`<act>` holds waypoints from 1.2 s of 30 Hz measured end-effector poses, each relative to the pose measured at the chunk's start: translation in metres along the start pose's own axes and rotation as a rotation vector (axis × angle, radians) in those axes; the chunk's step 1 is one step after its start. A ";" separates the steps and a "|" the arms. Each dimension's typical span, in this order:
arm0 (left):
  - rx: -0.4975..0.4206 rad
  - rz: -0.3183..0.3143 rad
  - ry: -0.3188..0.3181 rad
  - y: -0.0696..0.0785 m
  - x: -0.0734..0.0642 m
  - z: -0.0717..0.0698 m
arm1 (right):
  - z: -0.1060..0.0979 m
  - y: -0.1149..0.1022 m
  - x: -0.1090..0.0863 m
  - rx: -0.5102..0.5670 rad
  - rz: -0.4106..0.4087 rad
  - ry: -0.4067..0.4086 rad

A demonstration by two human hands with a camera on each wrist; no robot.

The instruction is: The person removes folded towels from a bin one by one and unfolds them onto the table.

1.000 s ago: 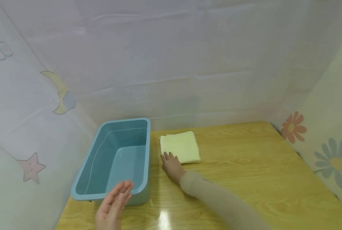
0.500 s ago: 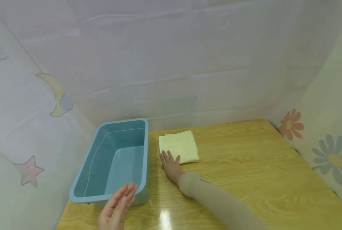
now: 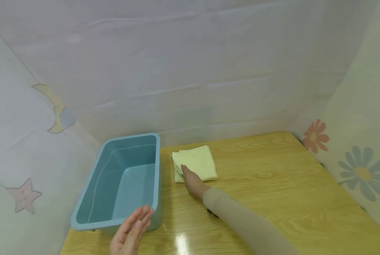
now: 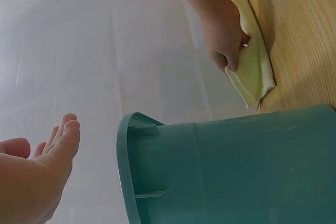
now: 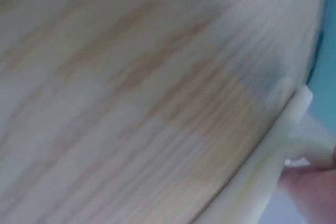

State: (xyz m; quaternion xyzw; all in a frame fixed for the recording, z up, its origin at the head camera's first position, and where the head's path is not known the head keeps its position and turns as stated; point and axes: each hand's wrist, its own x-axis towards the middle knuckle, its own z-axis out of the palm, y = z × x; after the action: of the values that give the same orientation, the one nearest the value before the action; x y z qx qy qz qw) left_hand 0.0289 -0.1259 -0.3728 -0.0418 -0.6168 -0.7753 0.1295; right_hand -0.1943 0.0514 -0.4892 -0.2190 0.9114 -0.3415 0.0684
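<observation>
A pale yellow folded cloth [image 3: 199, 163] lies on the wooden table, right of a blue plastic basin [image 3: 157, 177]. My right hand [image 3: 194, 183] pinches the cloth's left side; in the left wrist view a layer of the cloth [image 4: 253, 72] is raised between thumb and fingers of that hand [image 4: 221, 32]. The right wrist view catches only part of the fingers [image 5: 315, 192] at the cloth's [image 5: 262, 177] edge. Held up before the basin's front right corner, my left hand [image 3: 132, 230] has its fingers extended and holds nothing.
Bare wood tabletop [image 3: 273, 191] stretches to the right of the cloth. A pale sheet [image 3: 177, 71] hangs behind the table, with printed side sheets at left and right. The basin's inside floor [image 3: 134, 191] shows bare.
My right hand has turned from lying flat at the cloth's near left corner to pinching it, and the left side is now partly lifted. The left hand stays nearly still.
</observation>
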 end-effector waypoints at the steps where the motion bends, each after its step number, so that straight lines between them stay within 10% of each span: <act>1: 0.006 -0.001 0.001 -0.001 0.000 0.000 | -0.003 0.001 -0.001 0.053 -0.019 0.013; 24: 0.016 -0.062 -0.037 -0.010 0.003 0.025 | -0.057 0.031 -0.013 1.314 0.279 0.130; 36: 0.060 -0.234 -0.027 -0.030 0.014 0.048 | -0.089 0.047 -0.027 1.597 0.271 0.117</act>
State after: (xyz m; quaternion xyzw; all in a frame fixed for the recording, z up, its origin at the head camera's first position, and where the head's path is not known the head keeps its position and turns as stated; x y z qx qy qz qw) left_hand 0.0030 -0.0757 -0.3868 0.0240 -0.6420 -0.7657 0.0312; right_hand -0.2108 0.1481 -0.4534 0.0263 0.4136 -0.8884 0.1972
